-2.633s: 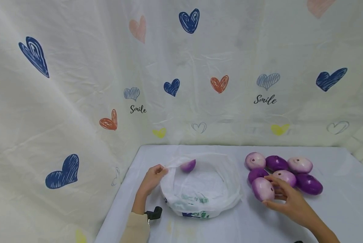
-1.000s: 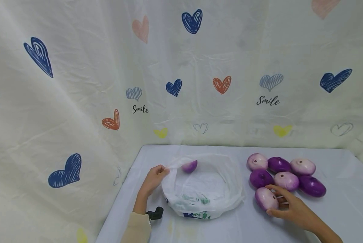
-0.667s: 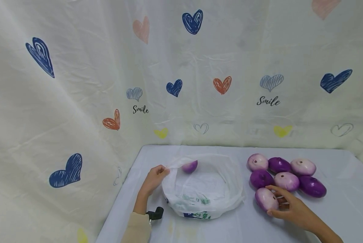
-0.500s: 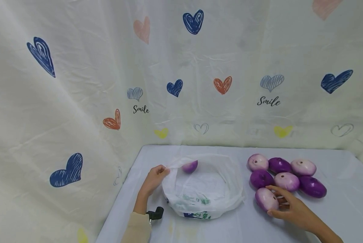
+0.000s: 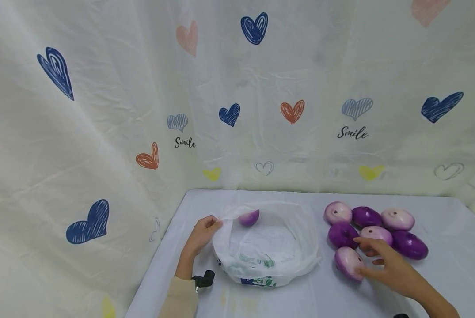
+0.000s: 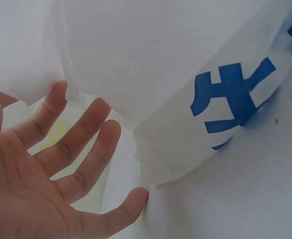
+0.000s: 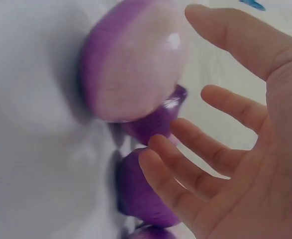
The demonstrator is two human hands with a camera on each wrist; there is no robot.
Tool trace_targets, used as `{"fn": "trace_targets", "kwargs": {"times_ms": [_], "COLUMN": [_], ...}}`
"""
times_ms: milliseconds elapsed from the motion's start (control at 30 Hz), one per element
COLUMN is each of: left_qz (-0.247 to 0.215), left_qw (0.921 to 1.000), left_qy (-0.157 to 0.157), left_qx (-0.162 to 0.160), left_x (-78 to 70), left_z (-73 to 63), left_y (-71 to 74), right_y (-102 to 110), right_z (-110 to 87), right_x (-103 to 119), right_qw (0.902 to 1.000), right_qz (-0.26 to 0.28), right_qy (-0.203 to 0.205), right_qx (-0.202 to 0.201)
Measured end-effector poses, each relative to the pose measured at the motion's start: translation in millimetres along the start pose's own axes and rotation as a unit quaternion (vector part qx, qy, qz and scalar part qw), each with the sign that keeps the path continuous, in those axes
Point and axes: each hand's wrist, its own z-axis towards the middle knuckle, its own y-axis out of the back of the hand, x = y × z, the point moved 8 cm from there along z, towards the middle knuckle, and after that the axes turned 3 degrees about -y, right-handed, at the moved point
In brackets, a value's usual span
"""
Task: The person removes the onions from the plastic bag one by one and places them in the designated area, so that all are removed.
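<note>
My left hand [image 5: 201, 233] pinches the left rim of a white plastic bag [image 5: 269, 267], which sits with its mouth spread wide; in the left wrist view the thumb side is behind the plastic. Inside the bag, near its back left, lies one purple onion [image 5: 249, 218], partly covered by the rim. On the right, my right hand [image 5: 388, 267] has its fingers spread beside a pale purple onion [image 5: 347, 263] resting on the table. The right wrist view shows a gap between these fingers and that onion [image 7: 141, 64]. Behind it sit several more onions, dark purple [image 5: 342, 235] and pale [image 5: 397, 219].
A white cloth covers the table [image 5: 293, 302]. A black wrist camera mount [image 5: 203, 279] juts from the left wrist toward the bag. Behind the table hangs a white curtain [image 5: 321, 145] printed with hearts.
The right hand set the pale onion down in front of the others, then let go and drew slightly back to the right. The left hand keeps its place at the bag.
</note>
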Motion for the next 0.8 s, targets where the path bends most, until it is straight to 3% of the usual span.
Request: {"fn": "trace_targets", "kwargs": {"times_ms": [167,333,533,800], "left_qz": [0.005,0.005,0.001,-0.001], "left_qw": [1.0000,1.0000,1.0000,1.0000], "left_qy": [-0.001,0.002,0.004,0.001], "left_qx": [0.000,-0.002,-0.002,-0.002], "left_x": [0.6,0.9,-0.1,-0.5], "left_z": [-0.3,-0.4,-1.0,-0.7], "left_y": [0.9,1.9,1.0,0.7], "right_y": [10.0,2.2,-23.3,-69.8], "right_z": [15.3,33.4,56.6,85.2], "right_x": [26.0,59.0,93.2,121.5], "right_qw": [0.9995,0.9992,0.9979,0.9957], "right_qz": [-0.013,0.009,0.033,0.066], "right_qy": [0.014,0.032,0.054,0.058], "right_qx": [-0.025,-0.023,-0.010,0.031]}}
